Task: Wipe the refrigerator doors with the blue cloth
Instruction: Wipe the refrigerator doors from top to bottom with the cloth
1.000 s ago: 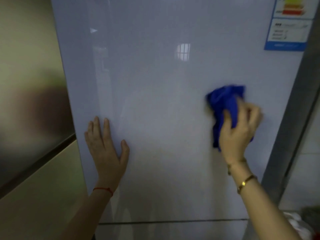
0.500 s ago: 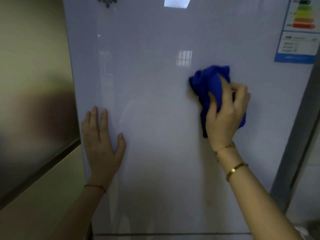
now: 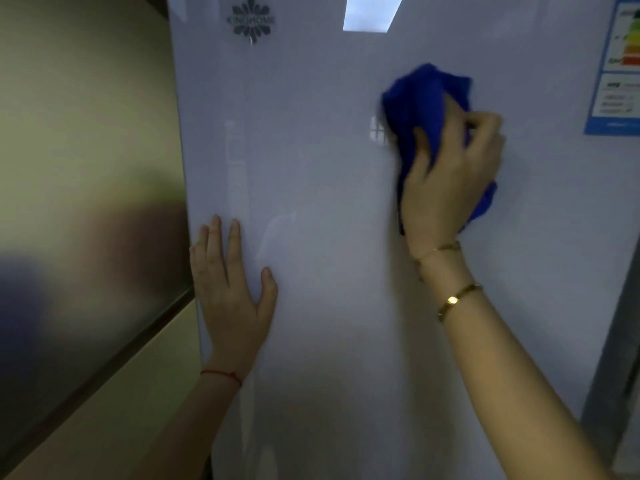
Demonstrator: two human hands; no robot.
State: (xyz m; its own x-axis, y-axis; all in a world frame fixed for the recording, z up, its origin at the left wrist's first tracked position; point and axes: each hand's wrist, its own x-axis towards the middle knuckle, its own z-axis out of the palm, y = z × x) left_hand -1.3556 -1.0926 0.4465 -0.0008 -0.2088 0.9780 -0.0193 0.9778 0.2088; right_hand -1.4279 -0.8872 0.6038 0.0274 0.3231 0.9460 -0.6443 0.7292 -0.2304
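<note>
Head view: energy label cropped (right)

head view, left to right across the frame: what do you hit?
beige wall → left hand flat on the refrigerator door → logo emblem → blue cloth held by the right hand → energy label

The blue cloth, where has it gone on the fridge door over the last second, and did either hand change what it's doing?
The right hand has carried the cloth up the door, nearer the logo and level with the energy label; the camera tilted up too. The grip has not changed: fingers are curled round the bunched cloth as before. The left hand stays flat against the door near its left edge.
</note>
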